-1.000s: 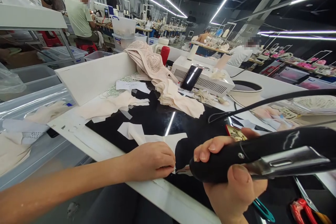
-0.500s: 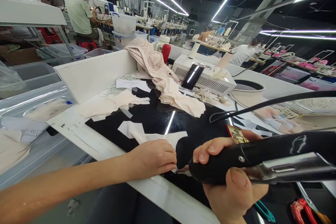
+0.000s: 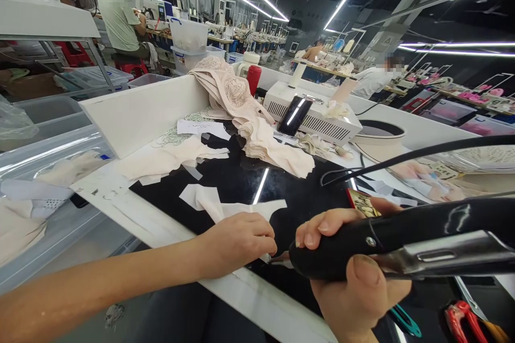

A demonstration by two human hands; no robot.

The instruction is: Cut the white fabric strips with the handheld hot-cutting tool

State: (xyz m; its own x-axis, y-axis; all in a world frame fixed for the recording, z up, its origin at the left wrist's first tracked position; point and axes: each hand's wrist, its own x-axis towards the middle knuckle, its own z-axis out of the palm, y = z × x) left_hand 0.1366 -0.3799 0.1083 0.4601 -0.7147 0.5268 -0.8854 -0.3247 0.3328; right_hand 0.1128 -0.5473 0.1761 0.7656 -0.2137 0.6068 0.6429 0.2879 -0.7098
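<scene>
My right hand is wrapped round a black handheld tool with a metal lever along its side. The tool's narrow metal tip points left, close to the fingertips of my left hand. That left hand is closed on the near edge of a white fabric piece, which lies on the glossy black surface near the table's front edge. Its fingertips are partly hidden, and the fabric's far corners spread beyond the hand.
Stacked beige fabric runs across the table's middle, with more pieces at left. A white machine stands behind. Red-handled scissors and a teal tool lie at lower right. A black cable arches over the right side.
My left hand has shifted slightly to the right at the fabric's edge, its fingers a little more bent. My right hand and the tool are nearly unmoved.
</scene>
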